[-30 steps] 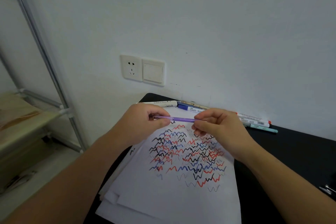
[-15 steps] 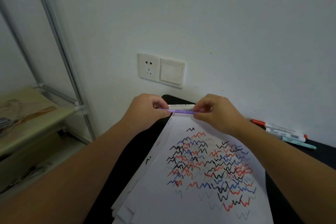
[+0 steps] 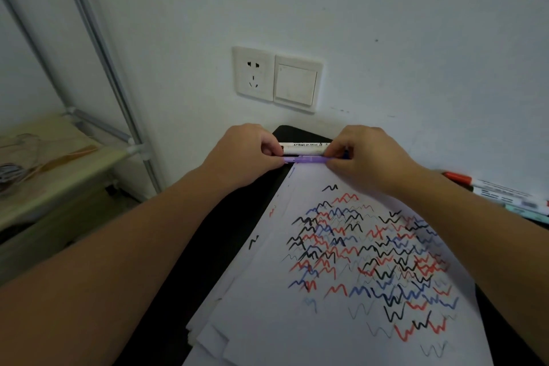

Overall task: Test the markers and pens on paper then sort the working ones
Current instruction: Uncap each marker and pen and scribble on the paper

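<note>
Both hands at the table's far edge: left hand (image 3: 246,154) and right hand (image 3: 365,154) each pinch an end of the purple pen (image 3: 306,159) in their fingers, level beside the white marker (image 3: 303,148), probably lining it up with that marker as sorted.

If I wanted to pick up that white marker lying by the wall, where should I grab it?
Probably pinch the white marker round its bare middle, coming from above: it lies flat along the wall, the purple pen runs along its near side, and both hands cover its ends.
</note>
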